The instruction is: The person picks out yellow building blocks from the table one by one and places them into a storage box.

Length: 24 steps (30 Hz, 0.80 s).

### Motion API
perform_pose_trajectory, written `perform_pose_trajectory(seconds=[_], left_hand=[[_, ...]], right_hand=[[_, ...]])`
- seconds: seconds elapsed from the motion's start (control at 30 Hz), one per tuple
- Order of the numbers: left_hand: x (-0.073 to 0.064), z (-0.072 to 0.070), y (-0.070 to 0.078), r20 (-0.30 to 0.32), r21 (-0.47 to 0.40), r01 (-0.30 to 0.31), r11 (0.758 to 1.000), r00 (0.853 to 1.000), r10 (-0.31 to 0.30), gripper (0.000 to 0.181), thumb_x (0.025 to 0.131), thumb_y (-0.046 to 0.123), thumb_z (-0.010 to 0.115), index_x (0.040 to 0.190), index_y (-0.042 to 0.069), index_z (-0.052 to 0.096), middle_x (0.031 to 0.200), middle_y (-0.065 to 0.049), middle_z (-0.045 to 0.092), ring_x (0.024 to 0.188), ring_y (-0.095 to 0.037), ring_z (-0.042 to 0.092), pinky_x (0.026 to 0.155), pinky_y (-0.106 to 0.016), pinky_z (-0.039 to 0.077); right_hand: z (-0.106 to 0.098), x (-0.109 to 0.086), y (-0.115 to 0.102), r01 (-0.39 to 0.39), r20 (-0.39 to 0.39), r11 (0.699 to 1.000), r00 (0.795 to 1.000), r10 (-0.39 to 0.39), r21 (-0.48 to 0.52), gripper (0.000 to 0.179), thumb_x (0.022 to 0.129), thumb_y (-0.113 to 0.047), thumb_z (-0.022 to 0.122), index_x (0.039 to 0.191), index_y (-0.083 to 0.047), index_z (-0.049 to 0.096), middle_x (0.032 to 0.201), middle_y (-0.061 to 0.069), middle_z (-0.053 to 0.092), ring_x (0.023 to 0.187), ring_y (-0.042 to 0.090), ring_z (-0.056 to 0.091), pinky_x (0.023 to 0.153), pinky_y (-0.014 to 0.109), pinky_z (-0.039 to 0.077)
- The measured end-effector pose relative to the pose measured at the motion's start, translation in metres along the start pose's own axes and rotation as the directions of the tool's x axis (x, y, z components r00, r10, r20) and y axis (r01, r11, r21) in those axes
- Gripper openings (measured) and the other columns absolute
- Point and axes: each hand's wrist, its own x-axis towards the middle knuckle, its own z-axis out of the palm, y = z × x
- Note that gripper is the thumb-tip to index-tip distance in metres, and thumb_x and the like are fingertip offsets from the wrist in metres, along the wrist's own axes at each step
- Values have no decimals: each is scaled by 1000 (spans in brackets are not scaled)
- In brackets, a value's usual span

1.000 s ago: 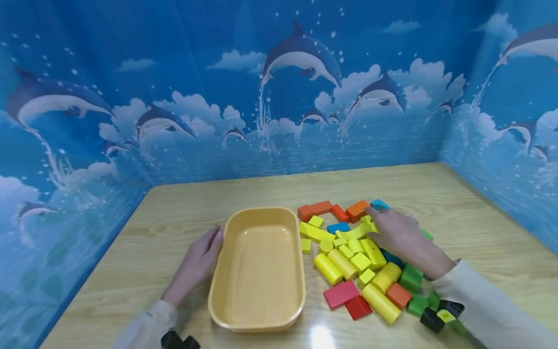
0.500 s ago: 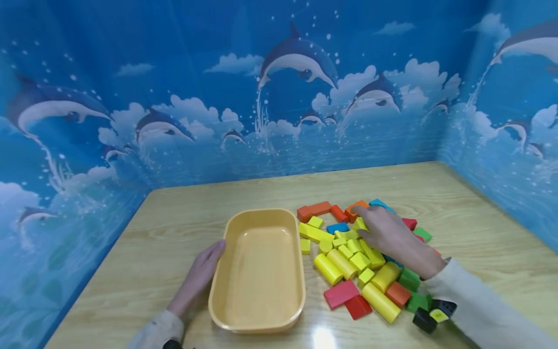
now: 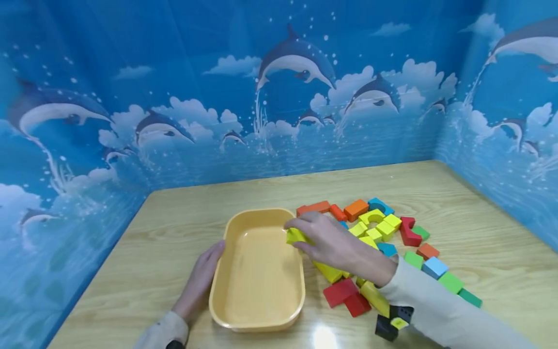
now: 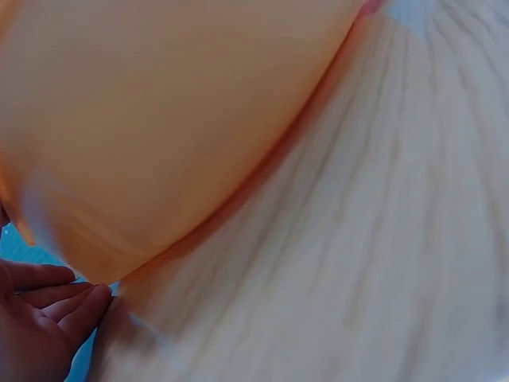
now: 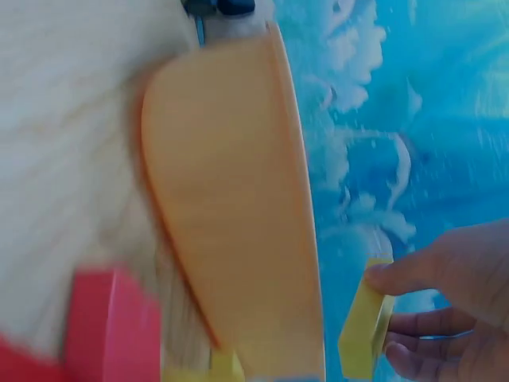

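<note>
A pale orange plastic basin (image 3: 257, 276) stands in the middle of the table. Along its left side my left hand (image 3: 202, 274) touches the outer wall; in the left wrist view the fingers (image 4: 83, 314) look straight against the basin's side. At the opposite rim, my right hand (image 3: 335, 242) pinches a yellow toy block (image 3: 296, 236) between thumb and fingers, just over the edge. The right wrist view shows this yellow block (image 5: 364, 322) held up beside the basin wall (image 5: 238, 199). My right hand and forearm hide part of the block pile.
Right of the basin lie several loose blocks: a yellow arch (image 3: 372, 216), an orange block (image 3: 356, 209), a blue arch (image 3: 381, 205), a red notched block (image 3: 409, 231), green ones (image 3: 451, 282) and red ones (image 3: 340, 292). A dolphin-print curtain (image 3: 279, 97) borders the table.
My right hand has moved left from the far part of the pile to the basin's right rim, bringing a yellow block with it. The left hand stays at the basin.
</note>
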Motion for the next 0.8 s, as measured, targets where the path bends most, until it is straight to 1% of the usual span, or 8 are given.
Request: perform_pose_trajectory(seconds=[0.07, 0.17, 0.27, 0.33, 0.47, 0.6, 0.7, 0.8], left_hand=[[0, 1, 0, 2, 0, -4, 1000, 1000, 4, 57, 104, 42, 36, 139, -3, 44, 126, -24, 58, 102, -24, 64, 88, -32, 55], [-1, 2, 0, 3, -8, 5, 1000, 1000, -5, 56, 104, 41, 36, 139, -3, 44, 123, -23, 60, 99, -24, 65, 86, -33, 56], [0, 2, 0, -1, -12, 26, 1000, 1000, -26, 55, 104, 42, 36, 139, 0, 45, 122, -22, 61, 99, -24, 66, 85, -33, 56], [-1, 2, 1, -7, -2, 33, 999, 999, -33, 56, 104, 42, 35, 140, 0, 44, 124, -23, 60, 100, -24, 66, 86, -34, 56], [-2, 2, 1, -17, 42, 33, 999, 999, -32, 61, 104, 45, 35, 143, -2, 39, 132, -25, 54, 108, -26, 63, 92, -35, 54], [-3, 2, 1, -23, 59, 35, 998, 999, -34, 66, 103, 47, 36, 145, -3, 35, 133, -26, 53, 110, -29, 62, 91, -36, 54], [-2, 2, 0, -24, 66, 32, 997, 999, -31, 68, 103, 48, 36, 146, -4, 32, 135, -27, 51, 113, -32, 60, 93, -36, 53], [-2, 2, 0, -17, 75, 27, 997, 1000, -26, 68, 103, 48, 35, 147, -4, 29, 140, -27, 46, 119, -34, 56, 96, -38, 51]], right_hand=[[6, 5, -10, 23, 19, 1000, 1000, -22, -8, 37, 83, -13, 77, 118, -10, 65, 104, 4, 66, 92, 17, 61, 73, 23, 56], [15, 11, -23, 58, 59, 998, 997, -57, -8, 34, 84, -13, 76, 117, -12, 66, 102, 4, 65, 90, 15, 59, 72, 20, 54], [25, 16, -36, 114, 94, 993, 989, -112, -13, 31, 86, -15, 75, 116, -12, 67, 97, 3, 65, 85, 13, 58, 70, 17, 51], [32, 18, -44, 145, 131, 989, 981, -140, -31, 29, 86, -17, 74, 114, -14, 68, 95, 2, 64, 82, 12, 57, 67, 15, 48], [43, 20, -58, 174, 227, 983, 961, -157, -55, 26, 87, -20, 73, 113, -22, 71, 95, -3, 63, 81, 7, 54, 65, 12, 44], [52, 22, -66, 205, 279, 977, 943, -182, -54, 24, 87, -22, 73, 111, -26, 73, 95, -7, 64, 80, 3, 53, 65, 11, 43], [57, 23, -68, 197, 310, 980, 933, -183, -13, 24, 85, -22, 75, 109, -26, 74, 95, -10, 66, 80, 0, 53, 67, 10, 44], [60, 24, -67, 153, 361, 987, 919, -157, 41, 24, 85, -19, 75, 108, -26, 74, 96, -12, 67, 83, -2, 54, 70, 11, 45]])
